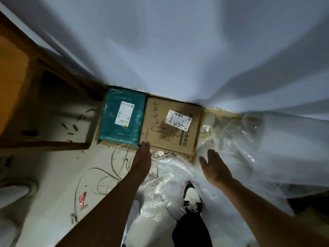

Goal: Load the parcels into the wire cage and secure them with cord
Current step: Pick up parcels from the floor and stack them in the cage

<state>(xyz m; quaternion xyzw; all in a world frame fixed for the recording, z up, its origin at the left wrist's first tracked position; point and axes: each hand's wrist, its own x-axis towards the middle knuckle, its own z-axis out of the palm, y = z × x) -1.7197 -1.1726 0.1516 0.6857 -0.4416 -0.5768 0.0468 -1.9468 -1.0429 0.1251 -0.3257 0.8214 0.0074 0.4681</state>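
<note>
Left hand [142, 157] stretched flat, fingers straight, holding nothing, fingertips at near edge of cardboard box [170, 127]. Right hand [213, 168] open, fingers spread, empty, just right of box. Teal parcel [121, 116] touching box's left side, both on floor against wall. White cord [115, 168] looped on floor by left forearm. Clear plastic wrap [231, 139] heaped right.
</note>
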